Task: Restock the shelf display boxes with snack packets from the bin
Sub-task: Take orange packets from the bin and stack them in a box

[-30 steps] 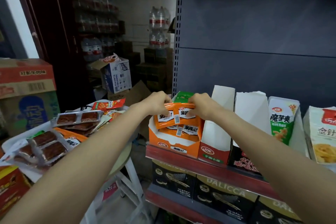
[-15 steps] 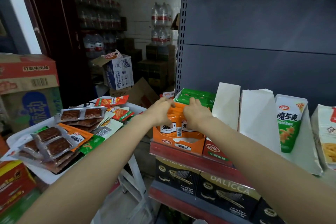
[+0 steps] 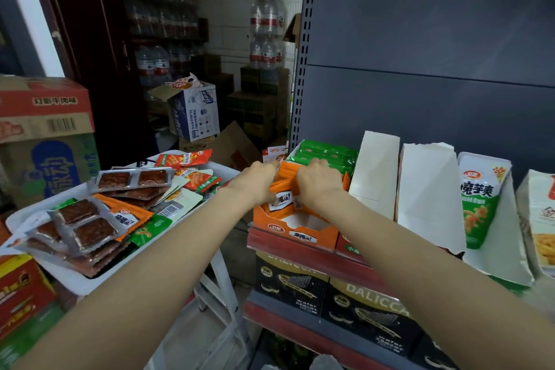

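Observation:
An orange display box (image 3: 292, 230) stands at the left end of the shelf (image 3: 303, 252). Inside it are orange snack packets (image 3: 283, 186) in front and green packets (image 3: 329, 152) behind. My left hand (image 3: 258, 182) grips the left side of the orange packet stack, and my right hand (image 3: 318, 185) grips its right side, both down inside the box. To the left, a white bin (image 3: 75, 281) on a white stand holds several loose packets: clear ones with brown pieces, orange ones and green ones.
Right of the orange box stand two white display boxes (image 3: 375, 177), a green and white box (image 3: 480, 204) and another at the frame edge. Black wafer boxes (image 3: 354, 309) fill the shelf below. Cardboard cartons (image 3: 45, 135) and water bottles stand at left and behind.
Both hands lowered the orange packet stack from above the box down into it. The view shifted slightly, and the hands moved closer together on the stack.

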`<state>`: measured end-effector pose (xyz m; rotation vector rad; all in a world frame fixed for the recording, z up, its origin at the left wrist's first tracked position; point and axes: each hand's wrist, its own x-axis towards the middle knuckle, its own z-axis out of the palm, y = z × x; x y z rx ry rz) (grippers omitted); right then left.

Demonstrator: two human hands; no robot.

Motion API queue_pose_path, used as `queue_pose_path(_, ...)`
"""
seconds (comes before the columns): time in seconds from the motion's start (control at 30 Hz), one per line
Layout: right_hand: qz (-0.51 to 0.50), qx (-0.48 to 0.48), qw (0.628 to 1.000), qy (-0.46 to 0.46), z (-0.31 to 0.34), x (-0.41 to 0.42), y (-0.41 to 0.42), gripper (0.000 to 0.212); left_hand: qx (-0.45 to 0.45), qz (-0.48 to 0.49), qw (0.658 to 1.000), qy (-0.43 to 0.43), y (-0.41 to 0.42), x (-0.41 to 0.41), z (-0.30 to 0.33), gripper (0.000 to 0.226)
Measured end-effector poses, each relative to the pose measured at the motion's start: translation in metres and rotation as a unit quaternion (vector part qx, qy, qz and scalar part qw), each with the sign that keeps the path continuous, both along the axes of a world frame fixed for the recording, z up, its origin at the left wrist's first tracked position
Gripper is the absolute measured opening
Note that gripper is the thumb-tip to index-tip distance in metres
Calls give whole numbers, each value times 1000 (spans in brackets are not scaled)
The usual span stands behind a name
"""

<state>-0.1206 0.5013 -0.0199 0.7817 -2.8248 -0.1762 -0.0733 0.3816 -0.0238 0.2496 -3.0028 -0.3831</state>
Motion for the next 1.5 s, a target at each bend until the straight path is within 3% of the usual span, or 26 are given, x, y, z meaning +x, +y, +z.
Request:
queue_pose_path(0.17, -13, 21, 999, 34, -5, -7, -2, 50, -7, -15, 1000, -15, -5, 0, -2, 85)
queue_pose_path(0.43, -10, 21, 1000, -4, -5, -5, 4, 63, 104, -17, 991, 84, -8, 9, 1, 58)
queue_pose_path(0.6, 77, -112, 991, 5, 4, 20, -3, 46, 143, 15, 965, 220, -27, 51, -2, 31)
queue_pose_path(0.77, 227, -259, 938, -47, 4, 61, -49, 30, 97, 129, 947, 279, -93, 110, -19, 17)
queue_pose_path(0.93, 289, -267, 911, -123, -15, 94, -118, 37, 43, 212, 957, 195, -155, 171, -31, 25)
queue_pose_path(0.97, 293, -262, 908, -145, -22, 96, -131, 39, 53, 196, 964, 170, -163, 182, -33, 35)
queue_pose_path(1.07, 313, -236, 892, -224, -40, 105, -165, 52, 90, 142, 984, 53, -180, 207, -38, 101)
queue_pose_path(1.13, 350, -183, 880, -263, -48, 112, -179, 65, 88, 134, 987, -10, -186, 217, -46, 117)
queue_pose_path(1.23, 385, -120, 866, -295, -56, 119, -192, 56, 43, 140, 989, -14, -191, 221, -53, 89)
queue_pose_path(1.37, 337, -67, 914, -217, -57, 118, -196, 55, -84, 132, 988, 9, -184, 216, -46, 69)
queue_pose_path(1.5, 327, -78, 909, -247, -51, 118, -193, 56, 4, 128, 992, 20, -182, 225, -40, 63)
